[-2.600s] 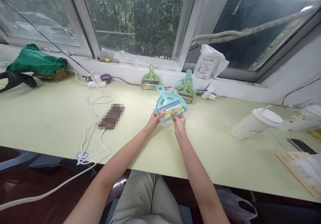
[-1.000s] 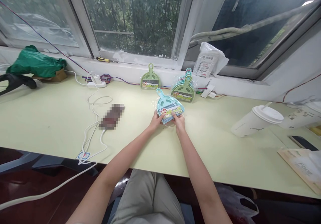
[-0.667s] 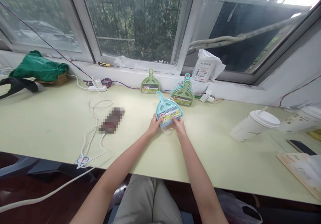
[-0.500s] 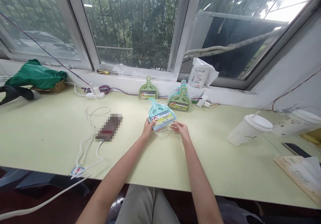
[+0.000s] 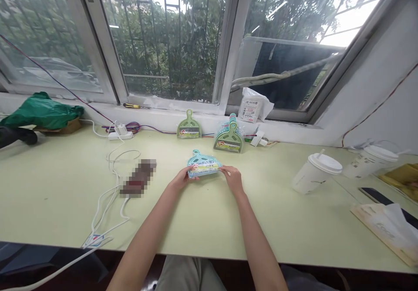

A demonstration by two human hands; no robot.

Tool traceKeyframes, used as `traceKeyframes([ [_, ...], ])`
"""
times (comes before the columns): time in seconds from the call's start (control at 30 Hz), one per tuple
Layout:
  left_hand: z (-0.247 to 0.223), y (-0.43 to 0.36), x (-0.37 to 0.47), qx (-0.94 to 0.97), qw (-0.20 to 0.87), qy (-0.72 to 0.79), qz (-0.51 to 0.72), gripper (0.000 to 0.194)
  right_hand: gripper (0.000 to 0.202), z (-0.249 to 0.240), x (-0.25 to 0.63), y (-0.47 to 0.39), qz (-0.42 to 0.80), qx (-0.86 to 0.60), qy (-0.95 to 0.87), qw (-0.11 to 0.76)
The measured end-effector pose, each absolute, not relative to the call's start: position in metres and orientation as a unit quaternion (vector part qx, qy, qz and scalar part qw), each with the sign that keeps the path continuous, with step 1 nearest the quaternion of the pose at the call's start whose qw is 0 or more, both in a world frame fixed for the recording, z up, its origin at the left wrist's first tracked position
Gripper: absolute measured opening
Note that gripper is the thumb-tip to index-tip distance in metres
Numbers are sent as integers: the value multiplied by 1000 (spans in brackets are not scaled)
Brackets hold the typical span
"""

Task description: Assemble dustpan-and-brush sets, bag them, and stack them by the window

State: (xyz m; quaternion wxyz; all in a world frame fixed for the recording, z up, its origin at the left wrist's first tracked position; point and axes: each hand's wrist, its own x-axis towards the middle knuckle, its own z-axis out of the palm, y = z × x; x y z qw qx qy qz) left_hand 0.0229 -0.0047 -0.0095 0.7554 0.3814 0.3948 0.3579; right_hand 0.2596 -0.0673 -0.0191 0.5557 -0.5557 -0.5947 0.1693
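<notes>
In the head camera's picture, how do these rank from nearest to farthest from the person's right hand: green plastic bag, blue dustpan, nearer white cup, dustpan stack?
From the right hand:
1. Blue dustpan: at its fingertips.
2. Dustpan stack: behind, toward the window.
3. Nearer white cup: off to the right.
4. Green plastic bag: far left.

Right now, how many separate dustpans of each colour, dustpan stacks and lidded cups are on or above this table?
Light-blue plastic dustpan, between left hand and right hand: 1
Green plastic dustpan by the window: 1
Stack of plastic-wrapped dustpans, too overlapped to count singly: 1
White lidded cups: 2
Total: 5
</notes>
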Motion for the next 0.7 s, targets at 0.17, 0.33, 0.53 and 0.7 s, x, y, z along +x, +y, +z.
traceKeyframes([
  [0.17, -5, -10, 18, 440, 765, 350, 313, 41, 18, -21, 258, -67, 97, -595, -617, 506],
  [0.33, -1, -19, 16, 496, 756, 333, 268, 63, 24, -38, 258, -58, 127, -635, -551, 526],
  [0.53, 0, -23, 26, 547, 708, 357, 268, 68, 68, -41, 275, -50, 406, -532, -420, 613],
  [0.7, 6, -32, 37, 598, 624, 359, 352, 102, 52, -35, 277, -49, 408, -493, -382, 667],
])
